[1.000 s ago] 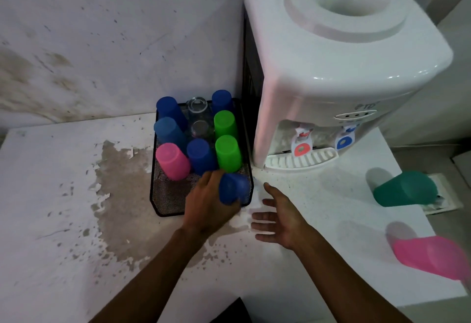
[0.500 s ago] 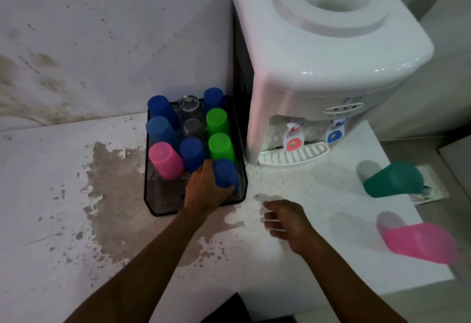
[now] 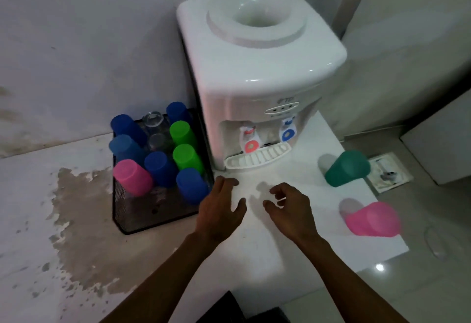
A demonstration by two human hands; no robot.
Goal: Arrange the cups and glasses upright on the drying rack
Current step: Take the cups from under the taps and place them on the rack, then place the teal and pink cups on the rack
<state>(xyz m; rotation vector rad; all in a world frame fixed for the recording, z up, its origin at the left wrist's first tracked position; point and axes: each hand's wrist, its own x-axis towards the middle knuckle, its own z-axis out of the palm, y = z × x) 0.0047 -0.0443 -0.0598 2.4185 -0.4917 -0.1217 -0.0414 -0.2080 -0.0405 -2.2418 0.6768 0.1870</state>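
Note:
A black mesh drying rack (image 3: 142, 223) holds several cups standing mouth down: blue ones, two green (image 3: 187, 158), one pink (image 3: 132, 177), and two clear glasses (image 3: 153, 121) at the back. The front-right blue cup (image 3: 191, 185) stands free in the rack. My left hand (image 3: 220, 208) hovers just right of it, fingers apart, holding nothing. My right hand (image 3: 289, 206) is over the white counter, fingers loosely curled and empty. A teal cup (image 3: 348, 168) and a pink cup (image 3: 373, 218) lie on their sides at the counter's right end.
A white water dispenser (image 3: 257, 68) stands right behind the rack, its drip tray (image 3: 257, 157) facing my hands. The counter (image 3: 254, 246) has a stained patch at left and its edge runs close beside the two lying cups. A wall is behind.
My left hand set the blue cup down in the rack's front-right corner and let go. It drew back to the right. My right hand lifted and moved right.

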